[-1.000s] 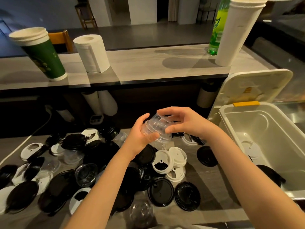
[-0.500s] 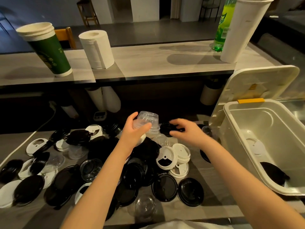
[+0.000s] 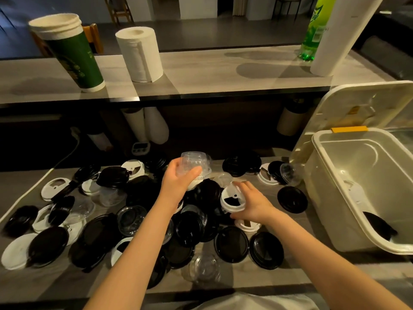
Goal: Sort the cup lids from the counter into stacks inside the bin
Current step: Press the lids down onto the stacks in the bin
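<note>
- The left hand (image 3: 181, 184) is raised above the pile, fingers and thumb curled round a short stack of clear, domed plastic lids (image 3: 196, 164), which it holds upright.
- The right hand (image 3: 253, 204) sits lower and to the right. It grips a white round sip lid with a dark opening (image 3: 232, 200), tilted toward the camera, just above another white lid (image 3: 247, 224) lying on the counter.
- The grey wood-grain counter (image 3: 250, 277) is strewn with loose black, white and clear cup lids (image 3: 231, 243), many of them overlapping, mostly left of and below the hands.
- The translucent white plastic bin (image 3: 317, 142) stands at the right end of the counter, open, with a yellow clip (image 3: 349, 129) on its far rim. Its white cover (image 3: 362, 101) leans upright behind it.
- Inside the bin lie a white lid (image 3: 357, 194) and, nearer the camera, a black lid (image 3: 378, 224), apart from each other.
- On the raised shelf behind stand a green paper cup stack (image 3: 73, 57), a white paper towel roll (image 3: 140, 54), a green bottle (image 3: 315, 30) and a tall stack of white cups (image 3: 339, 36).
</note>
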The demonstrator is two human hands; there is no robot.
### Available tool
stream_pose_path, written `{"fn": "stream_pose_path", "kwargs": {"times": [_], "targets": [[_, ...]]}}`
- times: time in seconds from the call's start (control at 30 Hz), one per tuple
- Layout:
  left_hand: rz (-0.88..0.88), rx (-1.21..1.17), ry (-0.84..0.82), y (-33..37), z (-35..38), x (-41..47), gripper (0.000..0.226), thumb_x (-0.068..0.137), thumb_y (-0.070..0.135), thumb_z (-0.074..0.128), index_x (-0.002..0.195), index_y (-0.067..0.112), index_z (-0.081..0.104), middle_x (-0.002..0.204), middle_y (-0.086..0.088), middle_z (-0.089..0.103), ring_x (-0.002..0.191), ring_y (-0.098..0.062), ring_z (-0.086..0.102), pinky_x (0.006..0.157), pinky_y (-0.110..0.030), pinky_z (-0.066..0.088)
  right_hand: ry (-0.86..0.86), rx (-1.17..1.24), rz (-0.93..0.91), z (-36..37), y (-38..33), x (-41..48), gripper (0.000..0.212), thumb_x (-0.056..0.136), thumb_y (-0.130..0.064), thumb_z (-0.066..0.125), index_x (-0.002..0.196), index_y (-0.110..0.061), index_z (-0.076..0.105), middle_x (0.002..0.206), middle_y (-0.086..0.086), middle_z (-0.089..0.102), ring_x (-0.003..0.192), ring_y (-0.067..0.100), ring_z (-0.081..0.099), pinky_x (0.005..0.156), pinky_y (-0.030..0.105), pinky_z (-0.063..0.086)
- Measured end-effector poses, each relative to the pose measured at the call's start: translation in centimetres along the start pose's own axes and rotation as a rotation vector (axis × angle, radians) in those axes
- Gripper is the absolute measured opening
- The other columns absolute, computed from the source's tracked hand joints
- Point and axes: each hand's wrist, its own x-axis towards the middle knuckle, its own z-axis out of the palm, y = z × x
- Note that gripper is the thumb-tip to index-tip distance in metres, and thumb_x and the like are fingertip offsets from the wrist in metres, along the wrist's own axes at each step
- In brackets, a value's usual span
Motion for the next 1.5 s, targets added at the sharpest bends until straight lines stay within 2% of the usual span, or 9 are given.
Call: {"fn": "stream_pose_path", "kwargs": {"times": [0.1, 0.23, 0.4, 0.53, 0.77, 0.9, 1.07, 1.3, 1.5], "targets": [[0.011, -0.014, -0.020, 0.1, 1.0, 0.2, 0.047, 0.068, 0.039, 0.074, 0.108, 0.029, 0.052, 0.115, 0.001, 0.060, 0.108, -0.017, 0.059, 0.088, -0.029, 0.048, 0.117, 0.161, 0.010, -1.9, -0.2, -0.7, 0.096, 0.070, -0.033, 0.081, 0.146, -0.016, 0.025, 0.145, 0.000, 0.029, 0.135, 0.018, 0.031, 0.103, 0.023, 0.030], [0.020, -0.034, -0.062, 0.6, 3.2, 0.5, 0.064, 0.054, 0.056, 0.069, 0.110, 0.032, 0.051, 0.119, 0.004, 0.057, 0.109, -0.012, 0.055, 0.092, -0.031, 0.046, 0.240, 0.288, -0.005, -5.4, -0.7, -2.4, 0.086, 0.075, -0.040, 0.076, 0.145, -0.021, 0.030, 0.140, -0.008, 0.032, 0.128, 0.007, 0.033, 0.102, 0.020, 0.027], [0.057, -0.049, -0.097, 1.8, 7.2, 0.7, 0.063, 0.070, 0.041, 0.076, 0.123, 0.025, 0.045, 0.123, 0.004, 0.055, 0.111, -0.010, 0.054, 0.086, -0.023, 0.044, 0.406, 0.319, -0.096, -10.2, 0.6, -5.2, 0.065, 0.080, -0.040, 0.068, 0.137, -0.023, 0.040, 0.131, -0.006, 0.039, 0.118, -0.001, 0.037, 0.094, 0.005, 0.026], [0.098, -0.039, -0.137, 3.1, 11.5, 0.5, 0.079, 0.053, 0.054, 0.070, 0.121, 0.025, 0.045, 0.118, 0.005, 0.058, 0.108, -0.007, 0.056, 0.084, -0.023, 0.045, 0.513, 0.308, -0.128, -13.9, 3.3, -7.3, 0.065, 0.076, -0.045, 0.070, 0.131, -0.023, 0.044, 0.127, -0.009, 0.041, 0.115, -0.003, 0.039, 0.090, -0.002, 0.027], [0.106, 0.018, -0.172, 4.4, 20.8, 0.4, 0.054, 0.054, 0.058, 0.068, 0.103, 0.040, 0.050, 0.115, 0.005, 0.059, 0.108, -0.010, 0.057, 0.084, -0.024, 0.045, 0.588, 0.270, -0.029, -19.1, 11.5, -9.8, 0.056, 0.074, -0.021, 0.079, 0.120, -0.025, 0.046, 0.120, -0.010, 0.042, 0.111, 0.002, 0.040, 0.087, 0.000, 0.027], [0.113, 0.042, -0.162, 4.8, 25.4, -0.1, 0.054, 0.061, 0.052, 0.071, 0.108, 0.032, 0.051, 0.112, 0.006, 0.059, 0.103, -0.006, 0.057, 0.082, -0.018, 0.045, 0.454, 0.230, 0.143, -20.9, 17.7, -10.2, 0.053, 0.074, -0.024, 0.077, 0.118, -0.021, 0.047, 0.125, -0.005, 0.041, 0.113, 0.007, 0.041, 0.091, 0.019, 0.035], [0.148, 0.099, -0.133, 5.0, 29.7, -0.5, 0.031, 0.083, 0.022, 0.068, 0.110, 0.026, 0.053, 0.106, 0.009, 0.061, 0.091, 0.003, 0.059, 0.067, -0.004, 0.045, 0.060, -0.242, 0.258, -20.9, 23.6, -8.7, 0.058, 0.076, -0.041, 0.068, 0.123, -0.018, 0.042, 0.131, 0.004, 0.041, 0.117, 0.022, 0.044, 0.097, 0.036, 0.041], [0.110, 0.059, -0.069, 4.8, 32.2, -1.2, 0.056, 0.051, 0.058, 0.064, 0.101, 0.036, 0.053, 0.102, 0.012, 0.062, 0.094, -0.001, 0.060, 0.074, -0.015, 0.044, -0.182, -0.464, 0.226, -18.0, 26.3, -6.7, 0.072, 0.080, -0.035, 0.068, 0.136, -0.011, 0.029, 0.144, 0.012, 0.028, 0.133, 0.030, 0.027, 0.109, 0.044, 0.032], [0.100, 0.051, -0.034, 4.6, 32.8, -1.6, 0.058, 0.049, 0.058, 0.063, 0.101, 0.035, 0.053, 0.103, 0.014, 0.062, 0.088, 0.008, 0.059, 0.068, -0.009, 0.045, -0.140, -0.620, 0.132, -17.4, 27.2, -6.3, 0.078, 0.067, -0.039, 0.078, 0.128, -0.012, 0.038, 0.128, 0.009, 0.043, 0.114, 0.027, 0.048, 0.092, 0.036, 0.043]]}}
